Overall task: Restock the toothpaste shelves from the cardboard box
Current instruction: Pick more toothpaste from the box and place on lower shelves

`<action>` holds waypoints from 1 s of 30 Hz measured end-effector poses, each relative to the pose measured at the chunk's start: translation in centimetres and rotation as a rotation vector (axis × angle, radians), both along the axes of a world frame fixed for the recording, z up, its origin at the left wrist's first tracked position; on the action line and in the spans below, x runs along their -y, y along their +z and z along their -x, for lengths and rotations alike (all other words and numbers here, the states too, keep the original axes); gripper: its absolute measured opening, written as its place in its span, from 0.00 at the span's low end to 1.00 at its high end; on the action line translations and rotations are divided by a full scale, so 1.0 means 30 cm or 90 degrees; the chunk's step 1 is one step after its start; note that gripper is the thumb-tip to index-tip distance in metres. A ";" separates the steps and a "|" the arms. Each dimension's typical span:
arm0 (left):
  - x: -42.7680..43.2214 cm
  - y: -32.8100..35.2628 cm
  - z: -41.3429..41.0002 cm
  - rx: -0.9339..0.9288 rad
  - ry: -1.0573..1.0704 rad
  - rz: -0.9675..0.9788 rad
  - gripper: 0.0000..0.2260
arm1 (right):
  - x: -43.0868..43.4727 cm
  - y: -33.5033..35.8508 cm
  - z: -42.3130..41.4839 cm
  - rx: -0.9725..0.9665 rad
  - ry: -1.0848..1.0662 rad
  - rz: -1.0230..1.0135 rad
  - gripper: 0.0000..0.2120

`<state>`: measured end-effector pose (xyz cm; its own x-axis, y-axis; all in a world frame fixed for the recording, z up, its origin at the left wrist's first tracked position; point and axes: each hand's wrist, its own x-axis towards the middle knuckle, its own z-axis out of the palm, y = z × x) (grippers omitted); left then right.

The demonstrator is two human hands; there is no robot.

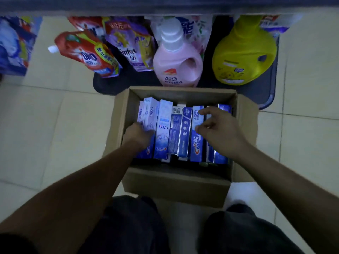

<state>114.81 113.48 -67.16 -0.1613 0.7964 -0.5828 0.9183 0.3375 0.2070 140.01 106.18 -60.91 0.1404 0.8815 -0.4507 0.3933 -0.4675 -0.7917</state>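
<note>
An open cardboard box (176, 186) stands on the floor in front of my knees. It holds a row of blue and white toothpaste cartons (180, 131) standing on edge. My left hand (137, 134) is down in the left end of the box, its fingers curled round a pale carton (149, 114) that sticks up above the rest. My right hand (218, 129) hovers over the right end, fingers loosely bent, fingertips touching the top edge of a blue Crest carton (197, 142).
Beyond the box a dark mat (264, 92) carries a pink detergent bottle (177, 57), a yellow jug (244, 54) and red and purple refill pouches (86, 54). A shelf edge (165, 6) runs along the top. Pale floor tiles lie on both sides.
</note>
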 end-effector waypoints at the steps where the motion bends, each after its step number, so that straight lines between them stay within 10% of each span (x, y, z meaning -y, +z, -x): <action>1: 0.018 0.032 -0.002 0.025 0.005 -0.030 0.15 | 0.012 0.012 0.003 -0.001 0.005 0.018 0.18; 8: 0.234 0.330 -0.030 0.469 -0.045 0.010 0.15 | 0.021 0.180 0.003 -0.156 0.002 0.070 0.36; 14: 0.297 0.373 -0.054 0.588 0.181 0.120 0.17 | 0.097 0.261 -0.045 -0.255 -0.122 0.095 0.15; 16: 0.276 0.304 -0.052 0.491 0.351 0.067 0.11 | 0.138 0.266 -0.072 -0.212 -0.195 0.064 0.15; 20: 0.226 0.108 -0.049 0.071 0.125 0.110 0.26 | 0.213 0.269 -0.121 -0.197 -0.360 0.061 0.12; 24: 0.190 -0.042 -0.101 -0.034 0.034 0.153 0.37 | 0.249 0.282 -0.142 -0.253 -0.454 0.075 0.13; 30: 0.176 -0.094 -0.099 -0.103 -0.032 0.200 0.29 | 0.228 0.373 -0.103 -0.272 -0.480 0.084 0.09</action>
<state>117.77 108.19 -69.97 -0.2372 0.5914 -0.7707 0.9478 0.3151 -0.0499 143.09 99.34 -49.72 0.4609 0.5583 -0.6898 -0.3754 -0.5817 -0.7216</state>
